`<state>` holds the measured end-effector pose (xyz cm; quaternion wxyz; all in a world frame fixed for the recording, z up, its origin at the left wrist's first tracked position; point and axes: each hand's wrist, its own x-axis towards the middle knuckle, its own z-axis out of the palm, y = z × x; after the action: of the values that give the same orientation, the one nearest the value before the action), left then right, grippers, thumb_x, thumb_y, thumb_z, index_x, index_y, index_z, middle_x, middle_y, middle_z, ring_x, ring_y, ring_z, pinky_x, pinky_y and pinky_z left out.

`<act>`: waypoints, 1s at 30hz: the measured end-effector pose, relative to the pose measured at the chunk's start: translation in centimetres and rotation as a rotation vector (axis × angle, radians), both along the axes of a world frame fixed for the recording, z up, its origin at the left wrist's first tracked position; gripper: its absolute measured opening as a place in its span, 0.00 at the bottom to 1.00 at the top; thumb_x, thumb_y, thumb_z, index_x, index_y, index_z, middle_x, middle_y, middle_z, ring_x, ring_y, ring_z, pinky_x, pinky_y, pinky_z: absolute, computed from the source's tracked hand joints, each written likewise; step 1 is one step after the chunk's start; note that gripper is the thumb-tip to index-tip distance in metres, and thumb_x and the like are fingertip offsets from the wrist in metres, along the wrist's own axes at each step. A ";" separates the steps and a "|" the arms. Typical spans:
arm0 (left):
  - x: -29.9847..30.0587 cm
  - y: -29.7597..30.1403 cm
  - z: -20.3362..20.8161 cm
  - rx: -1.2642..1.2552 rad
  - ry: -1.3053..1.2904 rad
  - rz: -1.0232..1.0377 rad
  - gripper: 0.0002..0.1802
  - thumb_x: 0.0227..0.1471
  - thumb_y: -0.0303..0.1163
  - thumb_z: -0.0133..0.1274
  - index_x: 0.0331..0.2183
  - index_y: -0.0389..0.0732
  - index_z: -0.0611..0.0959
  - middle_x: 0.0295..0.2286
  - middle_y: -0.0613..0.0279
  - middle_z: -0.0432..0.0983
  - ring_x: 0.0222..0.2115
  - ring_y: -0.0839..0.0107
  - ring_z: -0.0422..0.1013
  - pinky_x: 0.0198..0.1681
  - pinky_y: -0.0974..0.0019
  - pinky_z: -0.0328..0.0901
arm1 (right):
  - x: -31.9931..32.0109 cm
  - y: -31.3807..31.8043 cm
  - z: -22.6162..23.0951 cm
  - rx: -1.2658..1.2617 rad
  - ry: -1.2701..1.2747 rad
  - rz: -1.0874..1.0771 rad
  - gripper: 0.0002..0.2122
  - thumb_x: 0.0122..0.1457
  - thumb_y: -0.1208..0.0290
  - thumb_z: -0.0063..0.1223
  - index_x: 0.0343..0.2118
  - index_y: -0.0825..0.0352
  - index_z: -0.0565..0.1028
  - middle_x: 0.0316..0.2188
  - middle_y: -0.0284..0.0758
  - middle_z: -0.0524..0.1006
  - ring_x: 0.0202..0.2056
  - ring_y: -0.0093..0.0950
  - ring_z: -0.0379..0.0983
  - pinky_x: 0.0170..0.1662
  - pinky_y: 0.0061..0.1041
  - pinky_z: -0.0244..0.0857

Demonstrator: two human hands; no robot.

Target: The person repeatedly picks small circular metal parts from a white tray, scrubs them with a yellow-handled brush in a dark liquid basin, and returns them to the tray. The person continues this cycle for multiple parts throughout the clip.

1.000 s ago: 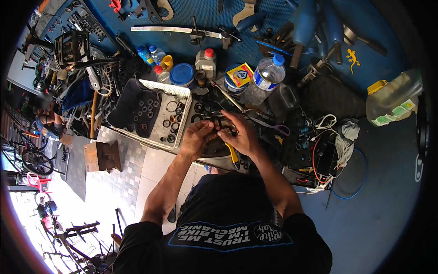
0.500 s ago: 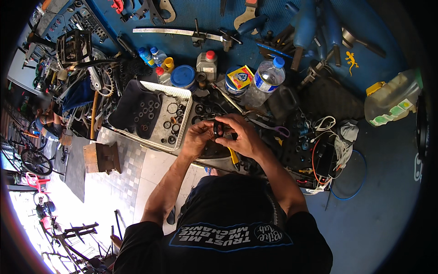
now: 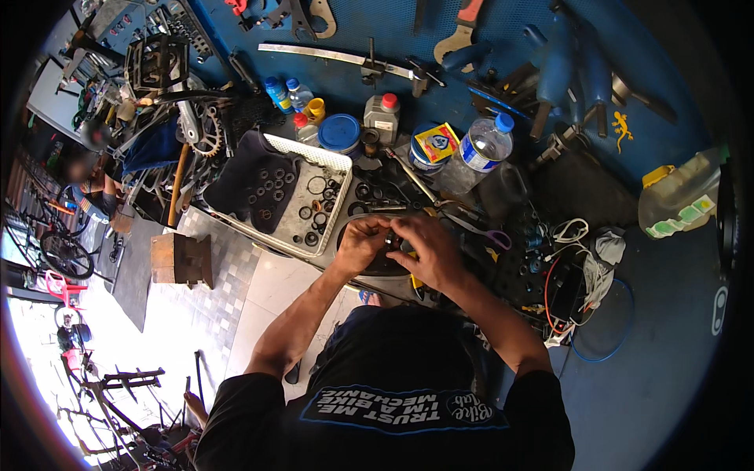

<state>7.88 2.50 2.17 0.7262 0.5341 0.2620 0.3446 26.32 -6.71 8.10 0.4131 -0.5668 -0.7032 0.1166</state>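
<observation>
My left hand [image 3: 360, 242] and my right hand [image 3: 424, 249] meet over a cluttered workbench, fingertips pinched together on a small dark metal part [image 3: 390, 238]. What kind of part it is cannot be told; the fingers hide most of it. Under the hands lies a dark round object [image 3: 377, 263]. Just left of my left hand stands a white plastic tray [image 3: 330, 161] holding several black rings, bearings and a dark cloth.
Behind the hands stand a clear water bottle [image 3: 481, 149], a blue-lidded tub [image 3: 339, 132], a grey can with red cap [image 3: 382, 116] and small bottles. Tools hang on the blue wall. Cables and scissors [image 3: 487, 234] lie right. A wooden block [image 3: 181, 259] sits left below.
Both hands have stayed together over the same spot, shifting slightly; the fingers have turned around the small part between them.
</observation>
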 end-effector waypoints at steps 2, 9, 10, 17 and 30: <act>0.1 0.0 1.2 0.173 0.138 -0.007 0.08 0.64 0.19 0.55 0.41 0.34 0.87 0.33 0.66 0.85 0.34 0.82 0.76 0.38 0.72 0.69 | 0.0 0.1 -1.5 -0.512 0.589 -0.013 0.30 0.55 0.56 0.78 0.57 0.64 0.77 0.45 0.40 0.82 0.45 0.40 0.80 0.50 0.38 0.74; 0.3 0.1 0.5 0.060 0.134 -0.041 0.05 0.64 0.20 0.56 0.39 0.34 0.86 0.27 0.71 0.80 0.27 0.87 0.70 0.31 0.75 0.64 | 0.2 -0.2 -1.3 0.081 -0.062 -0.007 0.27 0.57 0.57 0.77 0.53 0.67 0.78 0.42 0.35 0.83 0.37 0.28 0.80 0.41 0.31 0.74; 0.3 0.1 0.6 0.101 0.150 -0.052 0.06 0.65 0.20 0.55 0.39 0.34 0.86 0.27 0.72 0.79 0.27 0.87 0.69 0.31 0.75 0.64 | -0.1 -0.6 -0.7 -0.525 0.361 -0.111 0.29 0.54 0.57 0.79 0.53 0.67 0.78 0.43 0.36 0.83 0.39 0.33 0.80 0.43 0.34 0.74; 0.5 0.2 -1.2 0.044 0.111 -0.080 0.07 0.65 0.20 0.55 0.40 0.36 0.87 0.30 0.70 0.84 0.30 0.86 0.73 0.34 0.74 0.67 | -0.7 -1.2 -0.7 -0.371 0.283 -0.136 0.28 0.54 0.58 0.79 0.51 0.67 0.77 0.39 0.36 0.82 0.38 0.30 0.80 0.43 0.31 0.76; 0.2 0.5 -2.3 -0.001 0.061 -0.105 0.10 0.61 0.17 0.55 0.43 0.33 0.88 0.36 0.63 0.87 0.38 0.80 0.78 0.43 0.70 0.72 | -0.8 -0.6 -0.5 -0.044 -0.061 -0.066 0.29 0.52 0.60 0.79 0.54 0.63 0.77 0.42 0.38 0.82 0.45 0.42 0.79 0.48 0.40 0.74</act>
<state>8.12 3.04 -0.14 0.7353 0.5569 0.2557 0.2894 25.51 -7.34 7.62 0.3827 -0.6019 -0.6936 0.1011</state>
